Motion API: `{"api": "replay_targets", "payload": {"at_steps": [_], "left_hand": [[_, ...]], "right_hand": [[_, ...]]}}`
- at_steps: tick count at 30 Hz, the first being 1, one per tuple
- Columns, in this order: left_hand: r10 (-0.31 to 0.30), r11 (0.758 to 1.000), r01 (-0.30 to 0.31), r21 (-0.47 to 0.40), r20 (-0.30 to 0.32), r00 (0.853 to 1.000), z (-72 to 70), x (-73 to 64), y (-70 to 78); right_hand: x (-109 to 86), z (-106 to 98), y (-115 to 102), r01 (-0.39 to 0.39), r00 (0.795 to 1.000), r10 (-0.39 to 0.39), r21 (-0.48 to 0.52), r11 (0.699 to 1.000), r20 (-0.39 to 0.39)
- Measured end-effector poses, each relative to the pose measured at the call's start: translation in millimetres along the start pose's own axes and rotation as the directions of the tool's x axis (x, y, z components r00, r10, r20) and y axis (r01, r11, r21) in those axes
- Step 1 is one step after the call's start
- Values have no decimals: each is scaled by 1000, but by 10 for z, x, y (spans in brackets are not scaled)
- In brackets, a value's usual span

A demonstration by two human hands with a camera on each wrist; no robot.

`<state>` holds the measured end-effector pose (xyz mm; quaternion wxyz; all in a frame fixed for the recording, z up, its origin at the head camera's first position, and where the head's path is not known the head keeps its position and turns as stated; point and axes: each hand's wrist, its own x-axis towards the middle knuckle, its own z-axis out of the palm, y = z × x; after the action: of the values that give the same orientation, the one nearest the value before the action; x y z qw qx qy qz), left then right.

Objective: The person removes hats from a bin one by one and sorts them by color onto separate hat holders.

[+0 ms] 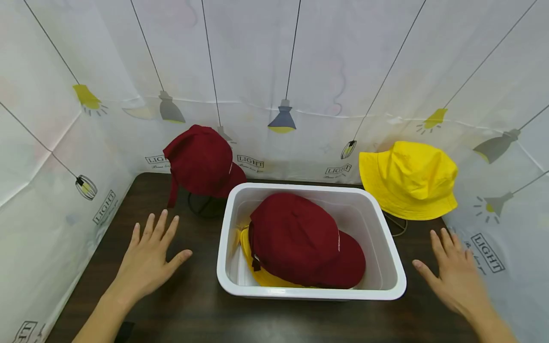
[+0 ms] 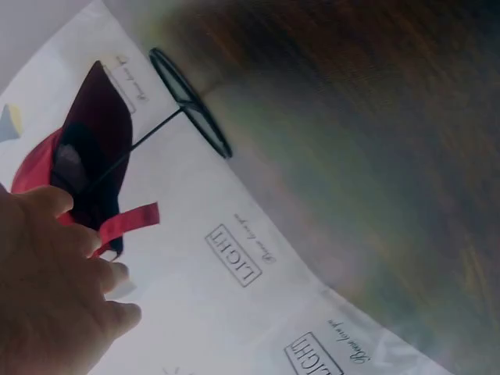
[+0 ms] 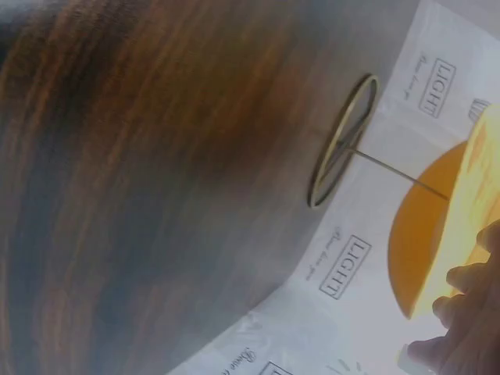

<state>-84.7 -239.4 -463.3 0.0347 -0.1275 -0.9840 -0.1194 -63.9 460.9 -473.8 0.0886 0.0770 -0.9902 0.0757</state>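
My left hand (image 1: 147, 259) is held over the left of the table, fingers straight and spread, holding nothing. Beyond its fingertips a dark red cap (image 1: 199, 159) hangs on a black wire stand (image 2: 183, 105), its back strap dangling. On the right, my right hand (image 1: 456, 274) is likewise spread and holds nothing. A yellow bucket hat (image 1: 409, 178) tops a brass-coloured wire stand (image 3: 344, 144) just past that hand. Between the hands stands a white plastic tub (image 1: 310, 293). Inside lies another dark red cap (image 1: 300, 238), brim to the right, over a yellow hat (image 1: 270, 278) that is mostly covered.
The dark wood-grain table (image 1: 188, 314) reaches back to a white curtain (image 1: 257, 57) printed with hanging lamps. This curtain encloses the back and both sides. A small black object (image 1: 124, 331) lies by the left forearm, partly hidden.
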Motion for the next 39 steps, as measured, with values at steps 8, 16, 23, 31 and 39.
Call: {"api": "replay_targets", "payload": {"at_steps": [8, 16, 23, 31, 39], "left_hand": [[17, 1000, -17, 13, -23, 1000, -88, -6, 61], [37, 999, -36, 34, -48, 998, -197, -7, 164], [70, 997, -68, 23, -88, 994, -264, 5, 257], [87, 995, -92, -40, -127, 988, -360, 10, 393], [131, 985, -151, -79, -214, 968, -381, 15, 487]], "right_hand": [[13, -202, -53, 29, 999, -29, 15, 999, -21], [37, -424, -203, 43, 999, -42, 43, 998, -34], [82, -664, -361, 34, 999, -33, 27, 999, -26], [155, -856, -530, 65, 994, -64, 0, 998, -85], [250, -1006, -743, 125, 983, -120, 26, 992, -140]]}}
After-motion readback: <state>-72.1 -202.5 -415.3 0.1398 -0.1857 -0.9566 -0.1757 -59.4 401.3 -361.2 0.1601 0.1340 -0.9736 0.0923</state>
